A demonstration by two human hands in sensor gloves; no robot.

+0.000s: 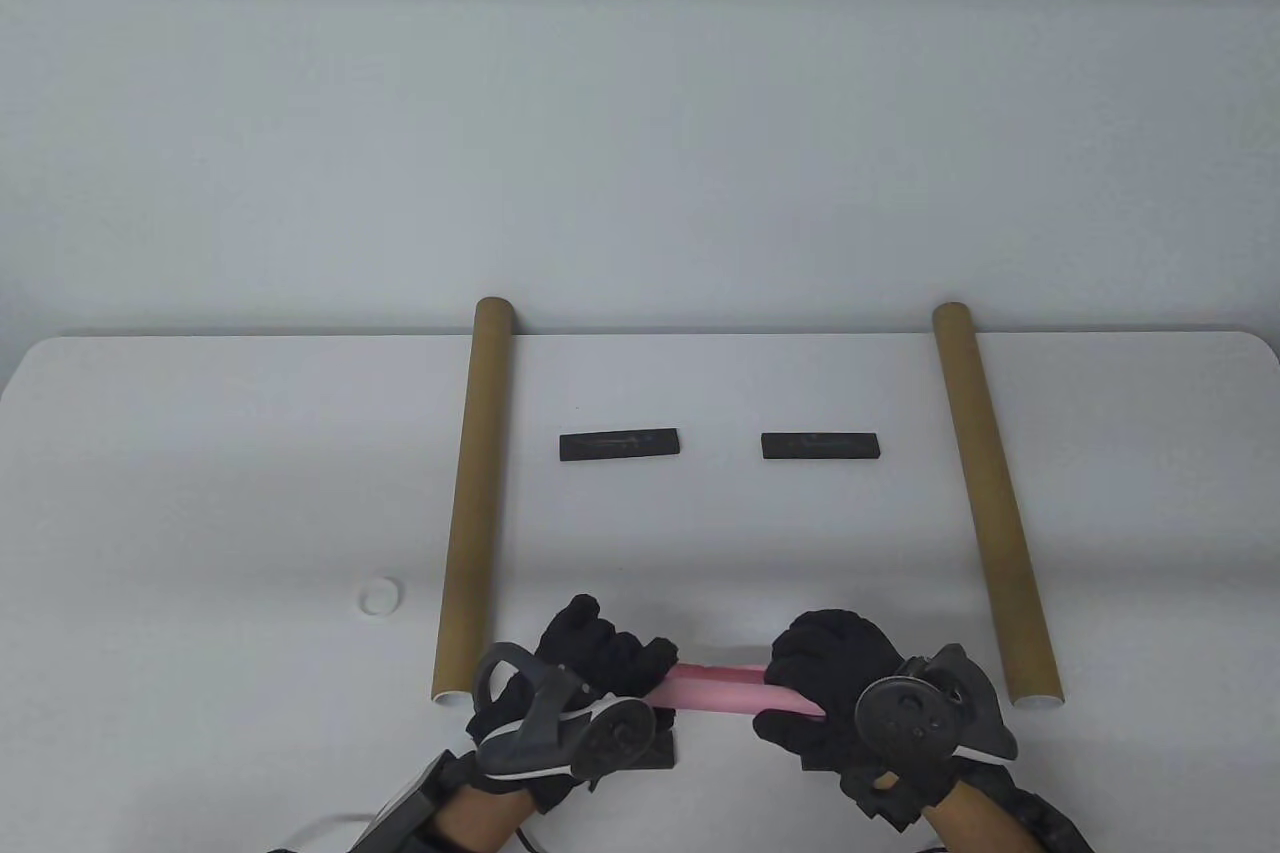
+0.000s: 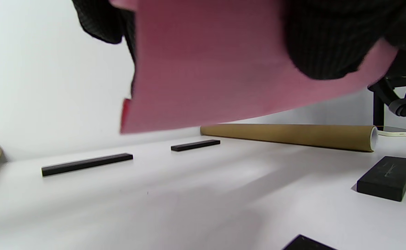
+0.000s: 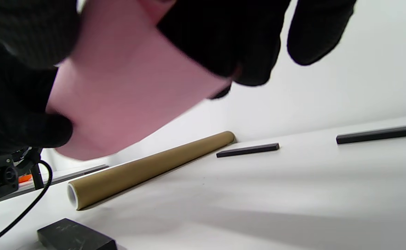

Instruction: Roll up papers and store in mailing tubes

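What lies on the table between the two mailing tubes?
In the table view, two black bars lie between the left tube and the right tube; nearer, both hands hold the pink paper roll.

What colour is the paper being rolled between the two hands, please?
Pink. The rolled paper shows it best in the left wrist view.

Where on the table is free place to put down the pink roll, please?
Bare table lies between the left tube and right tube, below the two black bars. Bare too: outside each tube. Crowded: the near edge, where both hands hold the pink roll.
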